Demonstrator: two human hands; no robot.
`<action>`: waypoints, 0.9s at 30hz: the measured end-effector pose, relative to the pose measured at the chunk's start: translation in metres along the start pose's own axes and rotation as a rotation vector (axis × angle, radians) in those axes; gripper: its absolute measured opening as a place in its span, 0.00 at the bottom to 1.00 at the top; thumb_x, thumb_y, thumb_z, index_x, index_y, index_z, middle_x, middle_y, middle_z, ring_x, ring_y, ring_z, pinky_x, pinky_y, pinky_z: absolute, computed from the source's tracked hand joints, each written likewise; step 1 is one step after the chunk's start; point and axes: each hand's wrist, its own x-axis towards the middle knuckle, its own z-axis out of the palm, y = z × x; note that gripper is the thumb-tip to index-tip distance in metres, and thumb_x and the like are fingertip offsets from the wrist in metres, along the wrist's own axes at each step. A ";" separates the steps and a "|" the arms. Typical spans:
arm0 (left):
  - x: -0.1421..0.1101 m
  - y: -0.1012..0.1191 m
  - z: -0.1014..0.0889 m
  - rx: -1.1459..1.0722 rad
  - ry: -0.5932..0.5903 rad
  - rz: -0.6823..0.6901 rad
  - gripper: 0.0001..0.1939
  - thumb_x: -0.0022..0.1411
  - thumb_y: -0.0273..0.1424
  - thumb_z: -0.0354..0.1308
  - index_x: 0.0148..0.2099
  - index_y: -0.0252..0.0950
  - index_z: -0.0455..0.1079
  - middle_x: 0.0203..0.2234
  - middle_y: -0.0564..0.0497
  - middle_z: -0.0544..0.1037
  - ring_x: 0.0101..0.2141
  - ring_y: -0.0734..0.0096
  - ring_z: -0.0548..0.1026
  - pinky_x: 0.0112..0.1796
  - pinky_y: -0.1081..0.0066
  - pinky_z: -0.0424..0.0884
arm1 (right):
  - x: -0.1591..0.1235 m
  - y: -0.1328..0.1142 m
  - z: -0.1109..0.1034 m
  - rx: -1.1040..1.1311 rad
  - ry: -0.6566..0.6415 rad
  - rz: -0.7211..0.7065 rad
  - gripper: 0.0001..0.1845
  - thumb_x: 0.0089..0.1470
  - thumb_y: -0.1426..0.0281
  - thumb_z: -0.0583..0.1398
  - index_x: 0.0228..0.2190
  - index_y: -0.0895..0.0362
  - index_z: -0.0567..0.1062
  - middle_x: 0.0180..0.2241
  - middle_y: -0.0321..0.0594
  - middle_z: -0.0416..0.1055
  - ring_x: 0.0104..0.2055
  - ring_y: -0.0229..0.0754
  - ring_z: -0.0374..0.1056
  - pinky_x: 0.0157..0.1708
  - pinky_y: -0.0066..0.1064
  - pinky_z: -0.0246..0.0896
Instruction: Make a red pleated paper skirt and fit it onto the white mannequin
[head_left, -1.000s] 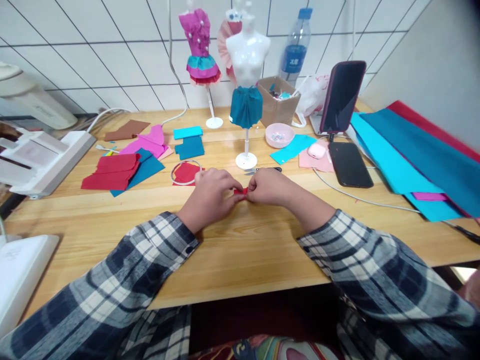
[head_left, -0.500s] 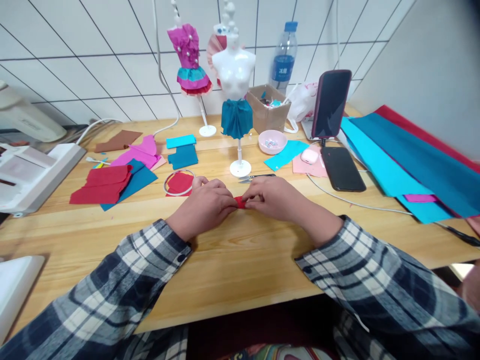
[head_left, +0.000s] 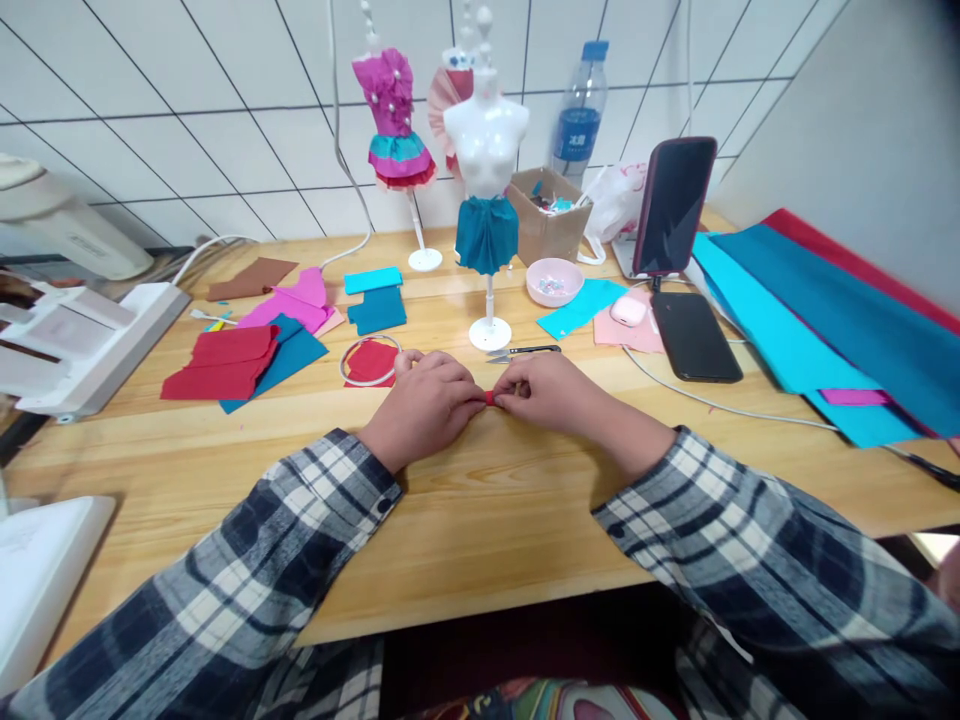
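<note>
Between my fingertips is a small piece of red crepe paper (head_left: 490, 398), mostly hidden by the fingers. My left hand (head_left: 427, 408) pinches its left end, and my right hand (head_left: 551, 395) pinches the right end, both low over the table. Just beyond my right hand lies a pair of thread snips (head_left: 525, 353). A white ring (head_left: 343, 366) rests on a red paper square (head_left: 375, 358) beside my left hand. Straight ahead stands a white mini dress form (head_left: 486, 140) wearing a teal paper skirt (head_left: 487, 235).
Red (head_left: 221, 362), magenta (head_left: 296, 300) and teal sheets (head_left: 381, 311) lie at left. Behind are a dressed form (head_left: 394, 110), a cardboard box (head_left: 547, 225) and a water bottle (head_left: 579, 120). At right are a pink bowl (head_left: 555, 285), phones (head_left: 694, 335) and long paper sheets (head_left: 840, 310).
My fingertips have drawn closer together, so less of the red paper shows between them. The camera view has shifted slightly; the things on the table have stayed in place.
</note>
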 end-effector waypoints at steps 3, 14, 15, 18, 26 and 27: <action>-0.001 0.004 -0.004 -0.071 0.008 -0.085 0.12 0.65 0.36 0.55 0.36 0.39 0.78 0.35 0.48 0.81 0.41 0.61 0.73 0.46 0.56 0.56 | -0.001 0.000 -0.002 0.102 0.020 0.030 0.07 0.53 0.69 0.63 0.31 0.54 0.83 0.29 0.36 0.77 0.30 0.35 0.67 0.31 0.27 0.55; -0.005 0.000 -0.021 -0.627 -0.330 -0.430 0.15 0.57 0.42 0.58 0.36 0.37 0.79 0.29 0.51 0.83 0.31 0.66 0.78 0.33 0.71 0.70 | -0.003 -0.011 -0.006 0.310 -0.205 0.190 0.08 0.53 0.69 0.63 0.30 0.55 0.83 0.24 0.34 0.77 0.26 0.35 0.68 0.27 0.26 0.55; -0.005 -0.001 -0.019 -0.602 -0.336 -0.435 0.15 0.57 0.42 0.58 0.36 0.37 0.79 0.29 0.51 0.83 0.31 0.66 0.78 0.32 0.71 0.70 | -0.003 -0.010 -0.005 0.259 -0.186 0.173 0.08 0.53 0.69 0.62 0.30 0.54 0.84 0.25 0.35 0.78 0.27 0.35 0.68 0.27 0.26 0.54; -0.005 -0.001 -0.016 -0.527 -0.322 -0.421 0.14 0.57 0.40 0.57 0.36 0.37 0.80 0.29 0.52 0.83 0.30 0.67 0.77 0.31 0.72 0.69 | -0.001 -0.006 -0.002 0.150 -0.101 0.134 0.10 0.54 0.65 0.62 0.35 0.51 0.84 0.29 0.35 0.79 0.28 0.35 0.66 0.28 0.27 0.52; -0.004 -0.001 -0.016 -0.555 -0.310 -0.410 0.15 0.57 0.41 0.57 0.36 0.37 0.79 0.29 0.51 0.82 0.30 0.68 0.77 0.31 0.73 0.69 | -0.001 -0.008 -0.001 0.167 -0.135 0.173 0.09 0.50 0.65 0.64 0.33 0.51 0.84 0.21 0.32 0.74 0.23 0.33 0.61 0.26 0.27 0.51; -0.004 -0.001 -0.016 -0.546 -0.313 -0.410 0.15 0.57 0.41 0.57 0.36 0.37 0.79 0.29 0.52 0.82 0.30 0.68 0.77 0.31 0.73 0.69 | -0.001 -0.008 -0.001 0.168 -0.134 0.174 0.09 0.49 0.63 0.65 0.33 0.50 0.84 0.22 0.32 0.75 0.24 0.33 0.61 0.26 0.27 0.51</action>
